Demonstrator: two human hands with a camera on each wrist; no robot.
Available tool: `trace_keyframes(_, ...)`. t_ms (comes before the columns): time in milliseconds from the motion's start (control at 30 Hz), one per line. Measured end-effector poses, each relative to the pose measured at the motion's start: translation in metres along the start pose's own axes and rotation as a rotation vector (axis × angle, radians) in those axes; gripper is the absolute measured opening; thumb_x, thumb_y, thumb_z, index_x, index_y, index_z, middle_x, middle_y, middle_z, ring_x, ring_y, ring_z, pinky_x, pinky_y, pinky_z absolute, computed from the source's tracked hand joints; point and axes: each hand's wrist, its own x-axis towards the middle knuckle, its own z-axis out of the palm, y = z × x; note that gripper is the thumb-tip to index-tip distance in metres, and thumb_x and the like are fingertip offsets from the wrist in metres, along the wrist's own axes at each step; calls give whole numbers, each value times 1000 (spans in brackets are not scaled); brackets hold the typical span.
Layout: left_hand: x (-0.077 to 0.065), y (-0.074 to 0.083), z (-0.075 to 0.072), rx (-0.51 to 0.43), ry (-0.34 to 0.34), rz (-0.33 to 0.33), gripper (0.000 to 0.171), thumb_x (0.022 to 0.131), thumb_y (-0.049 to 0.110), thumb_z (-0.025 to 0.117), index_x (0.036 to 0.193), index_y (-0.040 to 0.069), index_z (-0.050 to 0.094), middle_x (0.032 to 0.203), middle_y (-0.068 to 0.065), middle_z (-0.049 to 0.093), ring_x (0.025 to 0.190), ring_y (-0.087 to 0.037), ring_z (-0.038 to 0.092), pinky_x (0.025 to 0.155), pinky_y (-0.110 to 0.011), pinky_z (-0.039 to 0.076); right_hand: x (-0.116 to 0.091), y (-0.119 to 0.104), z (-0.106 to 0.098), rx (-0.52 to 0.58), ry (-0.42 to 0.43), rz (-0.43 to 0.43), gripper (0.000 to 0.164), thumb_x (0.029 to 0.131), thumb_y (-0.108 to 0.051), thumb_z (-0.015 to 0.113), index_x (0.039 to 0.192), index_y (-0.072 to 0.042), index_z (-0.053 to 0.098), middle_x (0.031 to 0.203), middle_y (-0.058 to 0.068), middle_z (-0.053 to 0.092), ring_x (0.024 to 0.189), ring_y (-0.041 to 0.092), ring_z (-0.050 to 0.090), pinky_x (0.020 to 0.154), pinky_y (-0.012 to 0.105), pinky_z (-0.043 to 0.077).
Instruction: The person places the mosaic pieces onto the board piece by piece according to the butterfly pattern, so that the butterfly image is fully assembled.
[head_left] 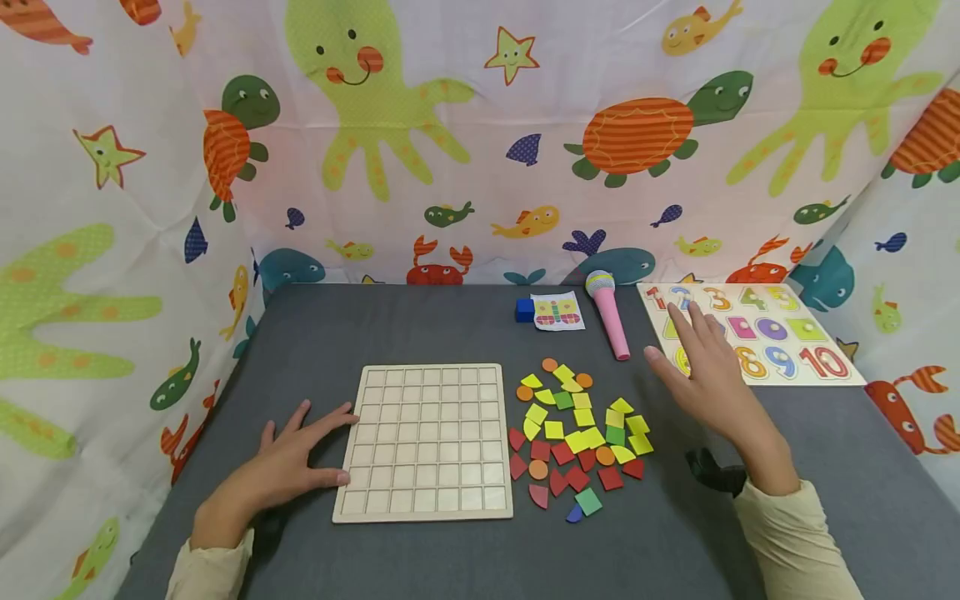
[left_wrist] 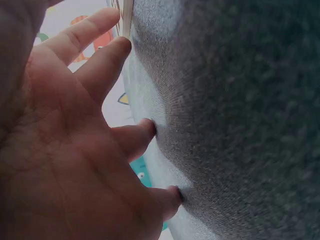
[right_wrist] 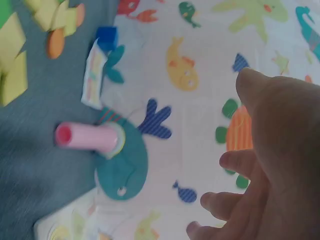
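A pale wooden grid board (head_left: pixel 423 442) lies on the grey tabletop, its squares bare. My left hand (head_left: pixel 277 467) spreads its fingers at the board's left side, with the thumb and index finger touching that edge. In the left wrist view, the other fingertips (left_wrist: pixel 172 197) rest on the cloth. To the right, my right hand (head_left: pixel 708 387) is raised with its fingers extended and holds nothing. It covers part of a number puzzle board (head_left: pixel 772 333) in the head view. Between board and right hand lie several flat shape pieces (head_left: pixel 577 479) in red, yellow, green, orange and blue.
Toward the back stand a blue cube (head_left: pixel 524 311) and a small picture card (head_left: pixel 558 312) leaning by it. A pink toy microphone (head_left: pixel 611 321) lies between the card and the number board. Sea-animal curtains (head_left: pixel 495 125) enclose the back and sides.
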Motion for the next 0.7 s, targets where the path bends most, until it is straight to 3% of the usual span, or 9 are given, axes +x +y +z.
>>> trace_keyframes(133,2,2,-3,-6,-17,-15,93,84,51,89,162,20,49,174,-15,31,157,-59,0,107,-88,-11,8,-16,-5,80,-43,-52,86,109,-45,60,173,-12,13,177,26,4,160,52,3,116,82,14)
trace_keyframes(300,3,5,-5,-10,-35,-19,94,84,48,90,162,19,47,173,-17,31,157,-59,-1,107,-88,-13,20,-30,4,143,-111,-106,82,107,-37,67,171,-8,25,176,23,19,159,48,19,118,74,26)
trace_keyframes(500,4,7,-2,-12,-37,-18,89,84,43,91,160,21,49,174,-14,30,157,-59,0,106,-88,-12,34,-37,33,201,-169,-187,66,106,-20,71,163,-3,43,165,22,43,150,49,40,115,71,35)
trace_keyframes(700,6,3,-4,-27,-18,10,87,81,43,93,156,21,53,174,-12,30,157,-60,-1,103,-90,-13,49,-46,69,279,-207,-276,49,103,-4,69,151,0,59,148,22,61,130,46,59,106,65,49)
